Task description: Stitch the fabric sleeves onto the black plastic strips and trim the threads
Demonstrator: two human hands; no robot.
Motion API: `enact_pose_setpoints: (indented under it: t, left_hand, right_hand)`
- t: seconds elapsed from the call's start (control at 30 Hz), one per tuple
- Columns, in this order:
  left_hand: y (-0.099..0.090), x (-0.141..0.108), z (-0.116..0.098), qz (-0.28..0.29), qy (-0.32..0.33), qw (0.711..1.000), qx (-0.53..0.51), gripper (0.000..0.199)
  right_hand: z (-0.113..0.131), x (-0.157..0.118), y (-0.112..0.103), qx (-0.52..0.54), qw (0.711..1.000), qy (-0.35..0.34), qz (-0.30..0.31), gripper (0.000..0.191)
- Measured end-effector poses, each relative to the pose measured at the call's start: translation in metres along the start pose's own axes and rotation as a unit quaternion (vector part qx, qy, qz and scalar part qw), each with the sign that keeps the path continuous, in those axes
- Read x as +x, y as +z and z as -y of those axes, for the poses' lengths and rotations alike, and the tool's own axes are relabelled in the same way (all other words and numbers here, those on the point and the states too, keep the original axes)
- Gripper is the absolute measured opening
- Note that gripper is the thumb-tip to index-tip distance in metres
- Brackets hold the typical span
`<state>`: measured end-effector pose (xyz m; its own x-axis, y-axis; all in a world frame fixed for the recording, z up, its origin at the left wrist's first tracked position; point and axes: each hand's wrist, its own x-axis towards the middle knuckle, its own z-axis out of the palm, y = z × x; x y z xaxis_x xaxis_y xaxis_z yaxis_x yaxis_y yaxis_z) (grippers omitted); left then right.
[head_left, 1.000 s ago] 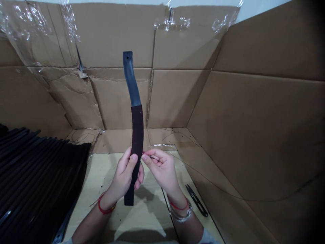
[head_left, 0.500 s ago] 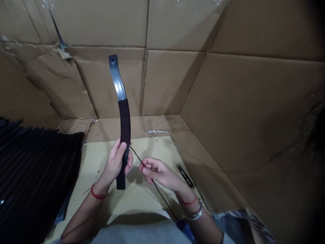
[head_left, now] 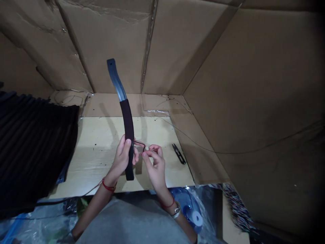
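My left hand is closed around the lower part of a curved bar, with a dark brown-black wrapped grip and a bare metal upper end that has a hole near its tip. The bar stands nearly upright, leaning slightly left at the top. A thin dark cord comes off the bar's right side and bends down to my right hand, which pinches it between thumb and fingertips. Black thread snips lie on the pale board to the right of my right hand.
Many similar dark bars are stacked at the left. Tall cardboard walls surround the pale board at the back and right. A loose thread runs toward the right wall. Below the board's edge are a blue spool and bundled coloured strands.
My right hand has moved up and closer to the bar, and the cord, straight before, is now bent. The view has tilted down, showing more below the board's edge.
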<state>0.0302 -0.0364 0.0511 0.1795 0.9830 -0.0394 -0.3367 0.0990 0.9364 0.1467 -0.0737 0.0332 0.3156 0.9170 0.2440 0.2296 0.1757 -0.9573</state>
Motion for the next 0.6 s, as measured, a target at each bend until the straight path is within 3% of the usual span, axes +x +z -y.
enact_pose_setpoints:
  t: [0.23,0.37,0.47,0.5,0.6]
  left_hand:
    - [-0.002,-0.009,-0.001,0.010,-0.017,1.000,-0.004,0.038]
    - [-0.001,-0.011,0.000,0.029,-0.025,0.999,-0.007,0.035]
    - [0.000,-0.011,0.000,0.023,-0.023,0.999,-0.016,0.034]
    - [0.000,-0.011,0.000,0.019,-0.024,0.999,-0.019,0.034]
    - [0.001,-0.014,-0.001,0.008,-0.024,1.000,-0.019,0.032]
  right_hand:
    - [0.004,-0.005,0.001,0.041,0.997,-0.015,0.063,0.019]
    - [0.008,-0.005,-0.007,-0.013,0.995,-0.046,0.090,0.019]
    - [-0.001,0.003,-0.028,-0.145,0.979,-0.069,0.124,0.024]
    - [-0.007,0.008,-0.038,-0.220,0.967,-0.061,0.112,0.030]
    - [-0.035,0.024,-0.069,-0.376,0.926,0.028,-0.019,0.041]
